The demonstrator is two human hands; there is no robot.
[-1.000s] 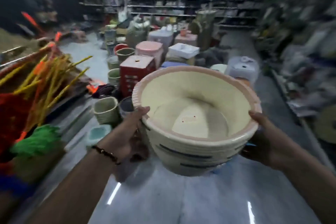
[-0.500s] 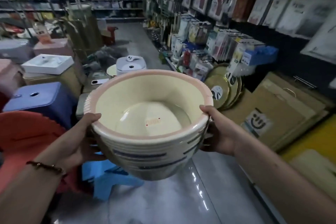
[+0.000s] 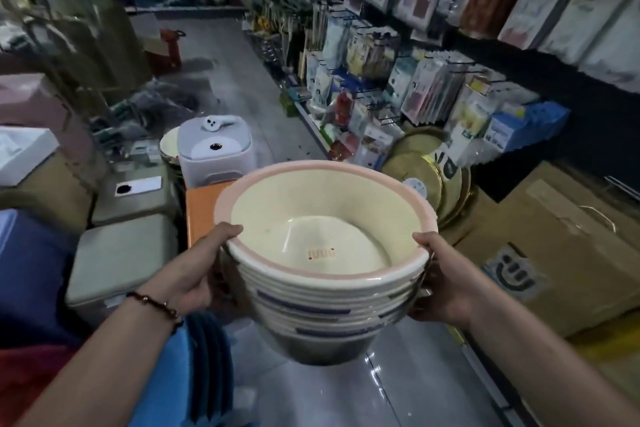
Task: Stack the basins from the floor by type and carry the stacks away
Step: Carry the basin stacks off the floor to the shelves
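A person is holding a stack of basins (image 3: 325, 288) in the air with both hands, above a glossy grey floor (image 3: 398, 388). The stack is sitting level, roughly in the middle of the view, with its open mouth facing up. The top basin is showing a cream inside, a pink rim and a small red mark on its bottom. Below the rim, several nested rims are lining up down the side, some with dark blue stripes.

The left hand (image 3: 197, 270) is gripping the stack's left side, thumb lying over the pink rim and fingers curling under the rims. A beaded bracelet (image 3: 156, 305) is sitting on that wrist. The right hand (image 3: 446, 284) is gripping the right side in the same way, thumb on the rim, fingers wrapping round underneath.

Behind the stack, a white stool (image 3: 216, 153) is standing on the floor, with more basins (image 3: 169, 149) just beside it on its left. Grey stools (image 3: 124, 253) are standing to the left of the stack, and an orange one (image 3: 202, 212) is showing just behind the left hand. To the right, gold trays (image 3: 419, 180) are leaning near cardboard boxes (image 3: 554, 253), under racks of packaged goods (image 3: 381, 73).
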